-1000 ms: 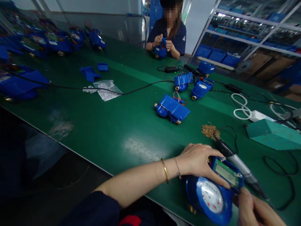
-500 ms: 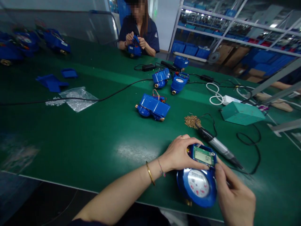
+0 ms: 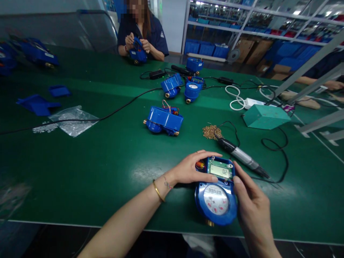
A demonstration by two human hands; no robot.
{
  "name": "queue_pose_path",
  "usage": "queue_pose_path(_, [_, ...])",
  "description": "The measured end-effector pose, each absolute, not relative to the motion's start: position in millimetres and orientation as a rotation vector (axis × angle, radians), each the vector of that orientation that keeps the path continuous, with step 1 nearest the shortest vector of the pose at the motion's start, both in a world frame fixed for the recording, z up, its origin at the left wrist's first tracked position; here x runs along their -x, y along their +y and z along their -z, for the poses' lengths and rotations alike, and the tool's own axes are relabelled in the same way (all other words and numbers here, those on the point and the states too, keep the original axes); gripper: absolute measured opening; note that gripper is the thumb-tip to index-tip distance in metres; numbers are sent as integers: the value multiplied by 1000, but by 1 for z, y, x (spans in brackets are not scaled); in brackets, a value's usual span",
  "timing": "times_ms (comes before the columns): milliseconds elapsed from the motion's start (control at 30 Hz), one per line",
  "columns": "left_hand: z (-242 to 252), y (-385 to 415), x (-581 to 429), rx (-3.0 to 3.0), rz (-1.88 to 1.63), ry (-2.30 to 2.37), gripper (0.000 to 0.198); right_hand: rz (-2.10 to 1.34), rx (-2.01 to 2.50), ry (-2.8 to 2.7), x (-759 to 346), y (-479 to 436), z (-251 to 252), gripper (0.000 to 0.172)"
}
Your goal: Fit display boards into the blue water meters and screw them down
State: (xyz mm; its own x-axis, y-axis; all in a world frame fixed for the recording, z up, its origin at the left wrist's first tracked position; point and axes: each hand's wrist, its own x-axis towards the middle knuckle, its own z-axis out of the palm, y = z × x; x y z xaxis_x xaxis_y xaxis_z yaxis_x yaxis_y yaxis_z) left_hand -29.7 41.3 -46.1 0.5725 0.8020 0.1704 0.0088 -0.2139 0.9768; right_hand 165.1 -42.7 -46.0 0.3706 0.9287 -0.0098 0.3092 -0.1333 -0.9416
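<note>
A blue water meter with a round dial and a lit LCD panel stands near the table's front edge. My left hand grips its upper box from the left, the thumb lying below the LCD and the fingers along the far rim. A red and yellow part with wires shows in the box beside that hand. My right hand holds the box's right side, thumb and fingers against the casing. Just beyond my hands lie an electric screwdriver and a pile of small brass screws.
Another blue meter lies mid-table, with several more behind it. A clear plastic bag and blue plastic covers are at left. A green box and cables are at right. Across the table a co-worker handles a meter.
My right hand's fingers now lie more along the meter's right side. My left fingers have straightened along the far rim. The whole view has shifted slightly.
</note>
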Motion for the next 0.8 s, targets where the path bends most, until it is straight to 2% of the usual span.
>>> queue_pose_path(167, [49, 38, 25, -1428, -852, 692, 59, -867, 1472, -1169, -166, -35, 49, 49])
queue_pose_path(300, [43, 35, 17, -1479, -878, 737, 58, -918, 1477, -1201, -174, -35, 51, 43])
queue_pose_path(533, [37, 32, 8, -1559, -865, 799, 57, -1264, 1254, -955, -188, -37, 58, 43])
queue_pose_path(800, [38, 36, 10, -1592, -824, 766, 62, -1163, 1333, -1124, -192, -34, 62, 45])
